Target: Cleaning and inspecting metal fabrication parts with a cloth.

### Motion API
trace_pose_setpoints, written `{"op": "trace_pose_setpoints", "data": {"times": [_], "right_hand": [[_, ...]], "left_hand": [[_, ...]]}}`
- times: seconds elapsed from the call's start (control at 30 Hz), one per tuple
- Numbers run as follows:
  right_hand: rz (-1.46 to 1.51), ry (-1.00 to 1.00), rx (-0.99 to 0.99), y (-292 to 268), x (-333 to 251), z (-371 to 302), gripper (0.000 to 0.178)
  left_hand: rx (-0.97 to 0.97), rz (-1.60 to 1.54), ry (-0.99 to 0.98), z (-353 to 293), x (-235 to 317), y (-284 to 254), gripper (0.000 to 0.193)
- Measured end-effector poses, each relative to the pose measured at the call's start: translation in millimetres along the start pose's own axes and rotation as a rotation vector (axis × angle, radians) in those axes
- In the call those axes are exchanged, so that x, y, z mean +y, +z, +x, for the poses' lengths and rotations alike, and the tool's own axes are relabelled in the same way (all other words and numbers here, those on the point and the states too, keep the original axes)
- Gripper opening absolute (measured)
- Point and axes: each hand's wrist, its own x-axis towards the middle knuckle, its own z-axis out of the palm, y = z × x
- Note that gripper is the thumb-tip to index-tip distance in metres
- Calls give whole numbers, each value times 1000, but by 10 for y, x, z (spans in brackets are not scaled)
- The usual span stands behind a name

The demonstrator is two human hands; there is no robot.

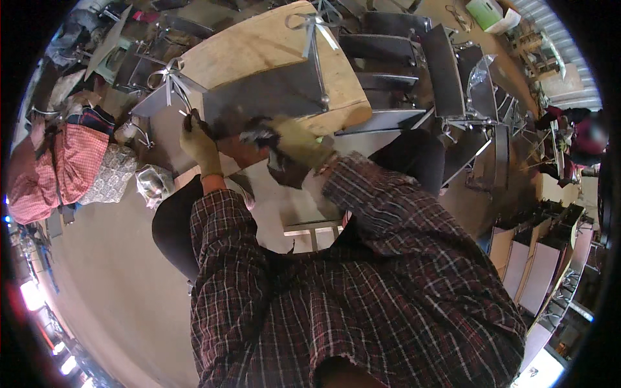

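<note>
A dark flat panel (265, 90) with metal fittings along its ends lies across a pale wooden board (239, 42) in front of me. At its left end, a silver ribbon bow (171, 79) is tied by a curved metal rod. My left hand (200, 150), in a tan glove with dark fingertips, is closed at the lower end of that rod. Over the panel's near edge is my right hand (299, 141), also gloved and smeared by motion. It grips a dark cloth (288, 169), which hangs below the hand. A second silver ribbon (314, 29) is tied at the panel's right end.
Several similar dark panels with metal fittings (388, 48) are piled at the far right. More panels (537, 258) stand in a row at the right. Checked pink cloth (71, 161) and a clear plastic bag (154, 184) lie left. Another person (585, 136) is at the far right.
</note>
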Motion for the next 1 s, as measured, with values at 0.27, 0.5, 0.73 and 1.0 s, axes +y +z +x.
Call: {"op": "trace_pose_setpoints", "data": {"times": [0.27, 0.5, 0.73, 1.0], "right_hand": [[359, 451, 751, -725, -35, -236, 46], [-159, 561, 313, -556, 433, -359, 41], [-394, 144, 189, -875, 680, -387, 42], [-257, 168, 170, -971, 868, -428, 37]], "left_hand": [[275, 107, 204, -353, -70, -96, 22], [91, -91, -8, -115, -139, -87, 20], [-21, 36, 14, -31, -24, -189, 20], [-28, 428, 312, -172, 136, 11, 22]]}}
